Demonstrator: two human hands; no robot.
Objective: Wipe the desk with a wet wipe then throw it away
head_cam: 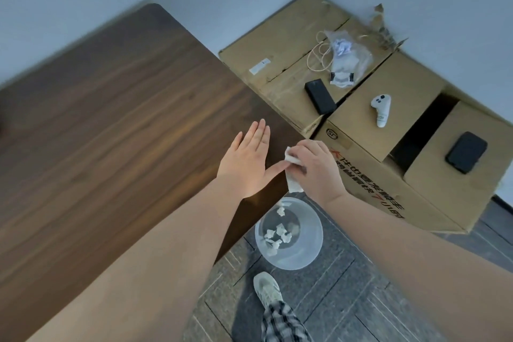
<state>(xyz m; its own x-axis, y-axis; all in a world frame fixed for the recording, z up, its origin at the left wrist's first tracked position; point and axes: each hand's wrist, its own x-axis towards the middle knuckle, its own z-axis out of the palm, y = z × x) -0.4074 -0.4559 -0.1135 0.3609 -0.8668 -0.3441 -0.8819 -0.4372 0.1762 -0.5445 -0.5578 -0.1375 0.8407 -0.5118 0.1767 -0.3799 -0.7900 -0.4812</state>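
Note:
A dark wooden desk (105, 125) fills the left of the view. My left hand (245, 159) is held flat with fingers spread over the desk's right edge, and its thumb touches the wipe. My right hand (313, 168) is closed on a crumpled white wet wipe (293, 179), which hangs down beside the desk edge. Directly below on the floor stands a clear plastic bin (288, 259) holding several crumpled white wipes.
Cardboard boxes (369, 175) stand right of the desk, carrying a black power bank (320, 96), a white controller (382, 110), a black phone (466, 152) and a plastic bag with cable (342, 60). My shoe (268, 289) rests on the grey floor near the bin.

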